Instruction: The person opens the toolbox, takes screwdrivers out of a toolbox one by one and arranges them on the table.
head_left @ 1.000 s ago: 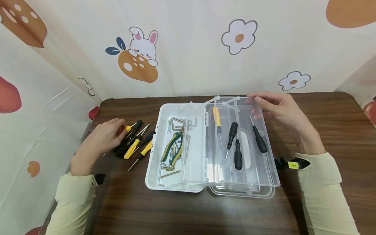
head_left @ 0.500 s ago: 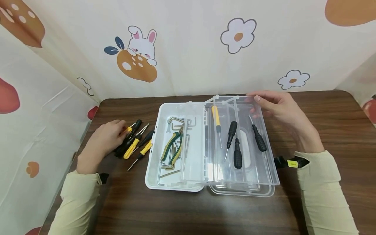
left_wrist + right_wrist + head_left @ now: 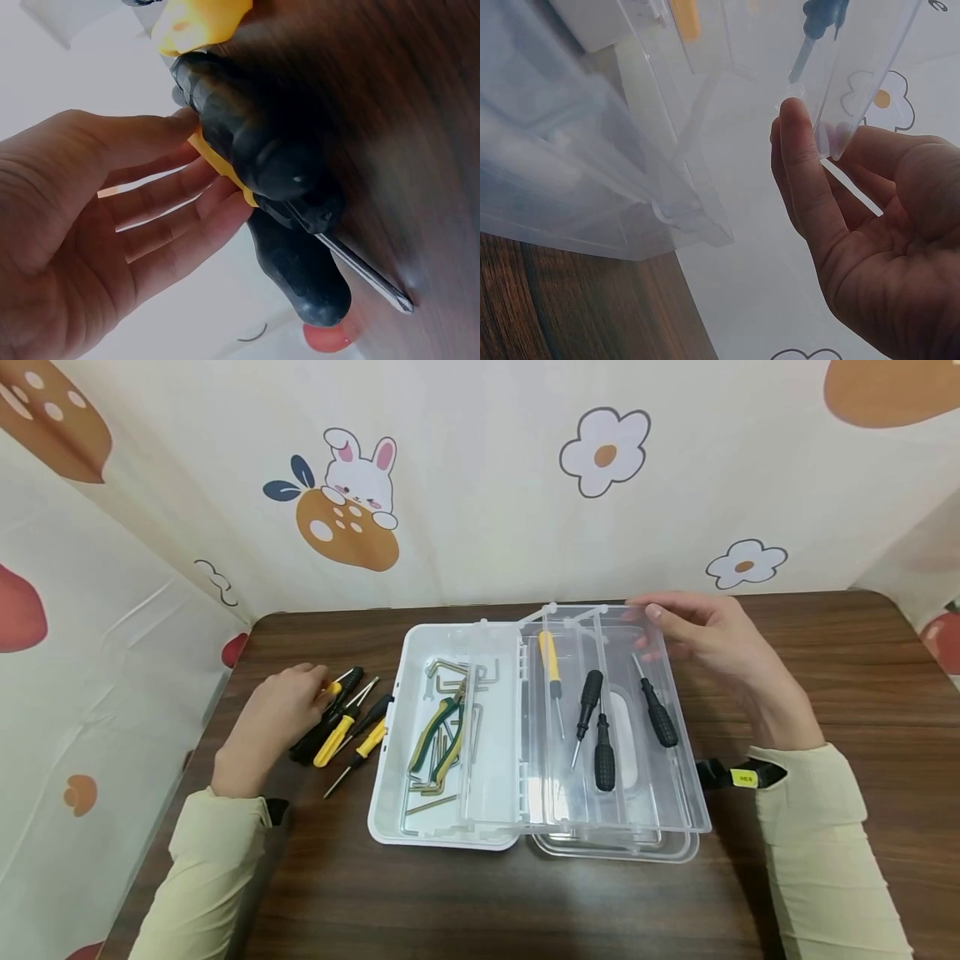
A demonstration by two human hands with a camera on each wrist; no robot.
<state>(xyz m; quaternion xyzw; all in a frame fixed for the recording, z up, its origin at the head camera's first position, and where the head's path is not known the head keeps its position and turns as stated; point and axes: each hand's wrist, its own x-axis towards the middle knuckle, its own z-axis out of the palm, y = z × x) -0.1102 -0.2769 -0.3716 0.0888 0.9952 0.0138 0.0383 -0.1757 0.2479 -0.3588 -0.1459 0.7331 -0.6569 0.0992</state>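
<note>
Near edge of the surface (image 3: 480, 902): bare dark wood grain between my two pale sleeves.
Box (image 3: 442, 810): a white open toolbox sits mid-surface; its base holds green-handled pliers (image 3: 438, 739) and a scatter of hex keys (image 3: 442, 681).
Tray (image 3: 675, 802): a clear divided tray lies over the right half of the box. I count four screwdrivers in it: one yellow-handled (image 3: 551, 660) in the left channel, three black-handled (image 3: 602, 760) further right.
Loose pile (image 3: 345, 727): several screwdrivers, black and yellow handles, lie bunched just left of the box, toward the left edge of the surface.
Left hand (image 3: 273, 714): it rests on that pile; the wrist view shows the fingers (image 3: 180, 195) nearly straight and slightly spread, their tips touching a yellow handle under a ribbed black one, not curled round either.
Right hand (image 3: 708, 635): at the tray's far right corner; thumb and fingers (image 3: 799, 165) pinch the clear rim.
Progress, as I judge it: sorting is partway along. Four drivers are trayed; the pile outside is left to move.
Far edge: a cartoon-print backdrop rises behind the surface.
</note>
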